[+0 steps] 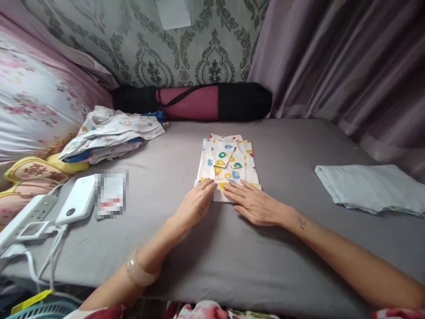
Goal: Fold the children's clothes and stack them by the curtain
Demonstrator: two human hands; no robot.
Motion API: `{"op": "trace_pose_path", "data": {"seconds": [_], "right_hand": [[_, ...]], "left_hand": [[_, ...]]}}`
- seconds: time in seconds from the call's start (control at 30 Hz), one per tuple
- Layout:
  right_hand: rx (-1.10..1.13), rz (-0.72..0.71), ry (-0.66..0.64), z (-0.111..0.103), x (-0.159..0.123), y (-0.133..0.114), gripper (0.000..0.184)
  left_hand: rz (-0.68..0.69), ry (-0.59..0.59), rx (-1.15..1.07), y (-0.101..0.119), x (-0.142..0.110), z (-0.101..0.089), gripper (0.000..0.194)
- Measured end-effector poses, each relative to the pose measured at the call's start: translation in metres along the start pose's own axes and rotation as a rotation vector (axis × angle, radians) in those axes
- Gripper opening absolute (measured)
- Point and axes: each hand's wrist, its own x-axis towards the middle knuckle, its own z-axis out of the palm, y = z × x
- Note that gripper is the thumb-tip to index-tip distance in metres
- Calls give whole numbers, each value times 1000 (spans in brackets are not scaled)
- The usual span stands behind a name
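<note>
Both left hand (198,201) and right hand (257,206) are just lying flat, grips empty, on the folded printed shirt (222,155) at its near end, long axis pointing away.

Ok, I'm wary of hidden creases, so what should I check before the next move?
1. Left hand on the printed garment's near end: ok.
2. Right hand on that end too: ok.
3. Garment wholly on the gray sheet: ok.
4. Clothes pile apart from it: ok.
5. White cables clear of it: ok.
6. Underside uncreased: cannot tell, hidden.
</note>
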Motion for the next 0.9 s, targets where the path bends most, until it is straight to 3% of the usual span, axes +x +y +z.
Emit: {"op": "trace_pose_path", "data": {"seconds": [0.3, 0.57, 0.77, 0.9], "right_hand": [[90, -310, -141, -5, 29, 37, 59], [115, -290, -145, 13, 29, 50, 59], [98, -277, -183, 9, 29, 49, 60], [124, -249, -180, 2, 32, 44, 55]], "left_hand": [[16, 85, -93, -17, -2, 20, 38], [-31, 138, -99, -31, -6, 22, 40], [-167, 204, -62, -42, -10, 13, 34], [-336, 240, -114, -44, -10, 4, 29]]}}
